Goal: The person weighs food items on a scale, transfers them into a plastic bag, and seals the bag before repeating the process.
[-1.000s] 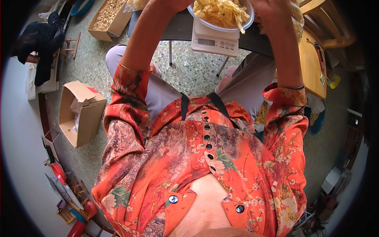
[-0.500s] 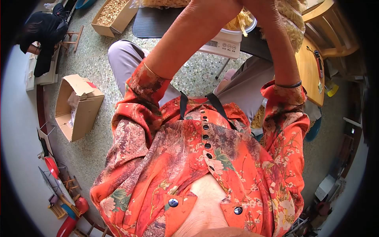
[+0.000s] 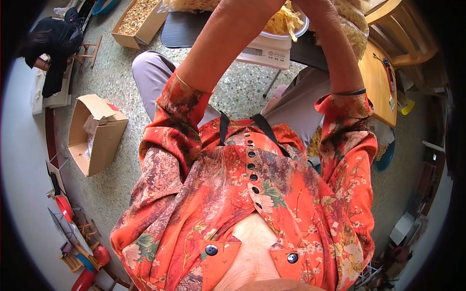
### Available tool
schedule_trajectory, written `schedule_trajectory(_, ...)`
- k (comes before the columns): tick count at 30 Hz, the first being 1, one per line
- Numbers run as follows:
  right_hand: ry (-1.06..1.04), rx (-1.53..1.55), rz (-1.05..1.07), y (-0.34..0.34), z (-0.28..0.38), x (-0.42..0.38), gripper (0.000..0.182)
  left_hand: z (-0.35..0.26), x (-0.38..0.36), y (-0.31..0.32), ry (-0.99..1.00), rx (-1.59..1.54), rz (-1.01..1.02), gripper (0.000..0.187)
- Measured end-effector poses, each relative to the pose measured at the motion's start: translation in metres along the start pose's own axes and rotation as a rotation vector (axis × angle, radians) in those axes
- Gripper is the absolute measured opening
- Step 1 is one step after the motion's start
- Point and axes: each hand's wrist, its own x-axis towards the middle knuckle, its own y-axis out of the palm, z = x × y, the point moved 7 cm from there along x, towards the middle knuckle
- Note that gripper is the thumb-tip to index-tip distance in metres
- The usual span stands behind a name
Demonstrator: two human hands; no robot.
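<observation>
Both of my forearms reach up past the frame's top edge, so the fingers of my left hand and my right hand are out of sight. Between them a white bowl holds yellowish dried strips, some hanging over its rim. It sits on a white digital scale with a small display and buttons. Just right of my right wrist stands a clear plastic bag of pale dried pieces. Another such bag lies at the top, left of my left arm. Whatever my hands hold is hidden.
The scale stands on a dark table. Cardboard boxes stand on the floor: one with brown pieces, one with plastic inside. A wooden table and chair are at right. A person in dark clothes bends at upper left.
My forearms have shifted slightly left. The bowl, scale and right-hand bag also appear a little further left in the view, and more of the strips shows.
</observation>
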Motion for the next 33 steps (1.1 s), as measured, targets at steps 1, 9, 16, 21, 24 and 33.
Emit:
schedule_trajectory(1,-0.038,-0.187,0.029,-0.003,0.005,0.0,0.034,0.007,-0.004,0.0,-0.116,-0.163,-0.196,0.024)
schedule_trajectory(9,0.342,0.138,0.177,0.019,-0.012,-0.001,0.04,0.001,-0.003,0.008,-0.046,-0.134,-0.253,0.022)
schedule_trajectory(16,0.452,0.362,0.057,0.035,-0.022,-0.007,0.047,-0.002,-0.003,0.003,-0.046,-0.129,-0.216,0.022)
schedule_trajectory(21,0.457,0.369,0.105,0.031,-0.02,-0.009,0.052,-0.005,-0.003,-0.008,-0.061,-0.097,-0.187,0.023)
schedule_trajectory(24,0.617,0.557,0.025,0.027,-0.024,-0.008,0.048,-0.008,0.001,-0.018,-0.076,-0.093,-0.149,0.023)
schedule_trajectory(33,1.016,0.696,0.276,-0.008,-0.044,-0.062,0.026,-0.026,0.005,-0.067,-0.3,-0.333,0.131,0.024)
